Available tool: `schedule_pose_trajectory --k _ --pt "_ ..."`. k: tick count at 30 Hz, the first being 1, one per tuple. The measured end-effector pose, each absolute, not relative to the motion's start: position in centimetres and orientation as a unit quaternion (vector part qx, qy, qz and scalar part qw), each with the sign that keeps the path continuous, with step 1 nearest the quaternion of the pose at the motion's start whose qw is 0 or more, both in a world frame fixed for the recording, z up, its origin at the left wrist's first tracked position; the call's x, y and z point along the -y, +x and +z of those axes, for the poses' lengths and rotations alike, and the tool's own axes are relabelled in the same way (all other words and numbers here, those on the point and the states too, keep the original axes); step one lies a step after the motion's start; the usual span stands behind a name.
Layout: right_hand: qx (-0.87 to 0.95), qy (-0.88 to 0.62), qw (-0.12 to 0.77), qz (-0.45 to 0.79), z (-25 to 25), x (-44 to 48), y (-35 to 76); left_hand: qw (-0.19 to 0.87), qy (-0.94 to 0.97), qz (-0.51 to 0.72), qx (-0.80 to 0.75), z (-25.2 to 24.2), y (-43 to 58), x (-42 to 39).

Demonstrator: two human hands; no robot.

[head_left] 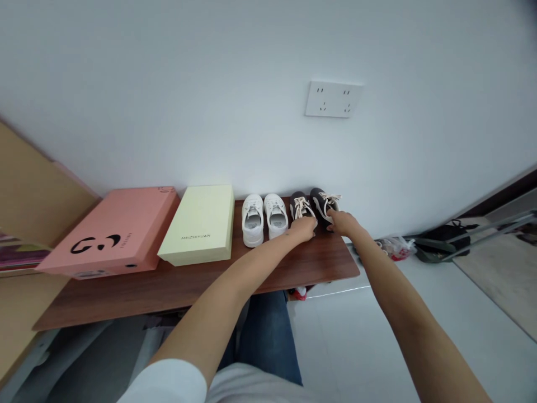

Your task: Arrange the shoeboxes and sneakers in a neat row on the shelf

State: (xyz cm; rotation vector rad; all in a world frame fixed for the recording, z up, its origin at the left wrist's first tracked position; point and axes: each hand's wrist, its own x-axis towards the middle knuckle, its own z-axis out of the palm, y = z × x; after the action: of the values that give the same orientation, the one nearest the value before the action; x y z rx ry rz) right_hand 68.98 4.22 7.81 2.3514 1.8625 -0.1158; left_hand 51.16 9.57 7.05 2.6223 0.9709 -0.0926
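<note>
Two dark sneakers with pale laces stand side by side at the right part of the brown shelf (289, 274), toes to the wall. My left hand (305, 227) is closed at the heel of the left dark sneaker (299, 202). At the heel of the right dark sneaker (321, 200), my right hand (342, 222) grips the collar with thumb and fingers. The hands cover both heels. Just left of them sit a white sneaker (277, 215) and its mate, another white sneaker (253, 220), untouched.
Farther left on the shelf lie a pale yellow shoebox (205, 221) and a larger pink box (117, 224). A socket plate (334, 99) is on the wall. Plastic bags (396, 246) and a black bag (448, 238) rest on the floor at right.
</note>
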Motion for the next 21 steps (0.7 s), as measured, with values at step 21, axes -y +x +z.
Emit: schedule_pose_trajectory --k 21 --pt "-0.63 0.767 0.114 -0.038 7.1 -4.7 66.5 0.149 0.937 -0.029 -0.316 6.6 52.6 -10.7"
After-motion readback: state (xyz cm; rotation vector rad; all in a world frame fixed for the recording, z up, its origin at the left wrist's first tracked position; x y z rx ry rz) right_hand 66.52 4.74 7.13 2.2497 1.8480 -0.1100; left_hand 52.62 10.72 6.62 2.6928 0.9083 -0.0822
